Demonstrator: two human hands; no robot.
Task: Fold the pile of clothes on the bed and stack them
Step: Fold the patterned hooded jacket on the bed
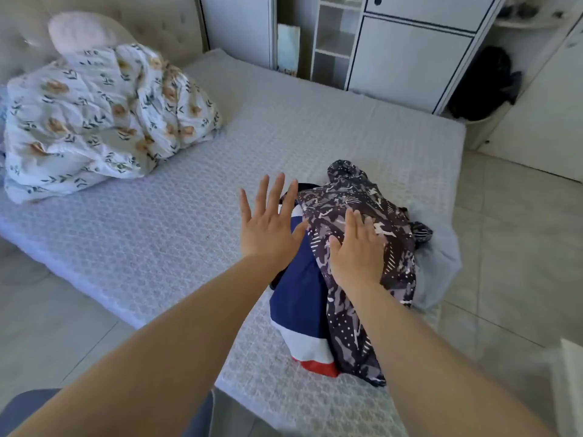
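Observation:
A pile of clothes lies at the bed's near right corner. On top is a dark grey patterned garment (356, 197), crumpled. Under it shows a navy, white and red garment (303, 313), and a pale blue piece (438, 257) sticks out on the right. My left hand (268, 225) hovers at the pile's left edge with fingers straight and spread, holding nothing. My right hand (356, 247) lies flat on the patterned garment, fingers straight. The bed (189, 222) has a light quilted cover.
A crumpled floral duvet (101, 121) and a pink pillow (85, 33) sit at the head of the bed, far left. White cabinets (407, 58) stand beyond the bed, with a dark bag (482, 83) in a bin. Tiled floor (520, 247) runs along the right.

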